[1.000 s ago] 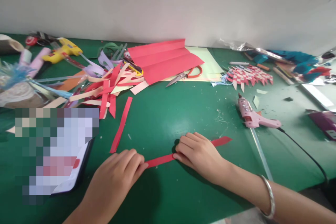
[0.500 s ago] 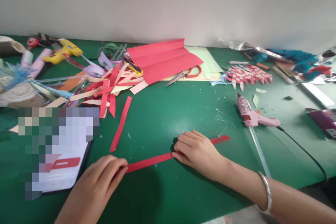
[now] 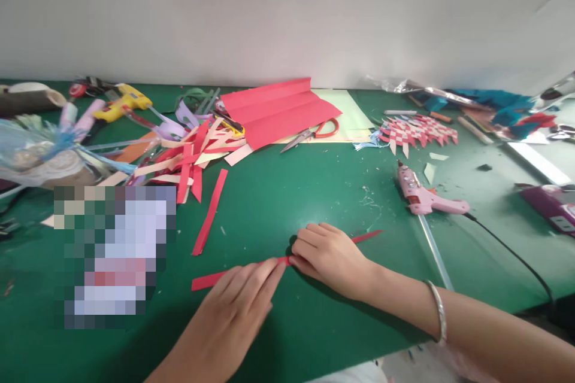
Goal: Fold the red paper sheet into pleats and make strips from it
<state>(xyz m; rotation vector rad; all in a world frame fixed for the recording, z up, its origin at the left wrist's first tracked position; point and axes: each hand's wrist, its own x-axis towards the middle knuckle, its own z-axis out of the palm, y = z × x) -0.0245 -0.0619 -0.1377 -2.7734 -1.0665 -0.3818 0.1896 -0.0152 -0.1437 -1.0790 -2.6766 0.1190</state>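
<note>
A long red paper strip (image 3: 209, 280) lies on the green tabletop, running under both hands. My left hand (image 3: 245, 299) is closed on it, fingertips together near the strip's middle. Right beside them, my right hand (image 3: 326, 257) grips the same strip with curled fingers; its thumb side meets the left fingertips. The strip's far end sticks out past the right hand and looks narrow, as if folded or seen edge-on. Parts under the fingers are hidden. Another red strip (image 3: 210, 212) rests flat, just beyond the left hand.
Paper strips (image 3: 191, 161) are heaped at left behind a pixelated phone (image 3: 119, 257). Red paper (image 3: 281, 111) and scissors (image 3: 309, 135) lie at the back. A pink glue gun (image 3: 424, 194) with a cord, woven paper pieces (image 3: 415, 131) and a purple power strip (image 3: 550, 206) sit at right. A yellow glue gun (image 3: 123, 102) is back left.
My left hand has slid right along the strip, from its left end to beside my right hand, uncovering that end. The right hand stays on the strip. The view has shifted slightly.
</note>
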